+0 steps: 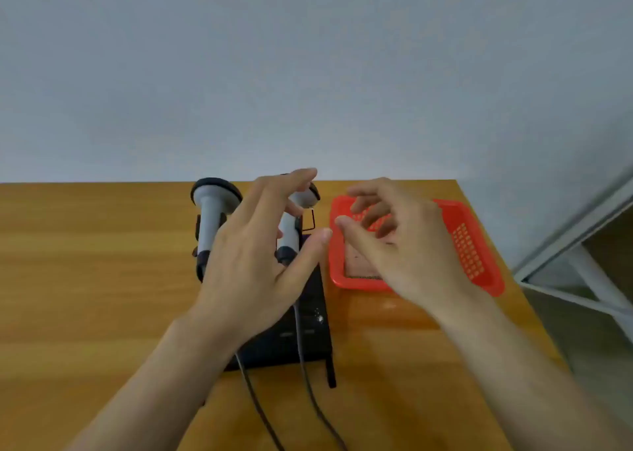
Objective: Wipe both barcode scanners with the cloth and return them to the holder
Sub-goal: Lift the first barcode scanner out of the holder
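Wooden table (85,279), scanners (210,221) in holder (311,334), left hand (253,269), right hand (404,255) hovering

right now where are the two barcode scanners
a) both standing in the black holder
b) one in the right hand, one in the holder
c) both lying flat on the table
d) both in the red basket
a: the left scanner and the right scanner both stand upright in the black holder, and the right hand, over the red basket, holds nothing.
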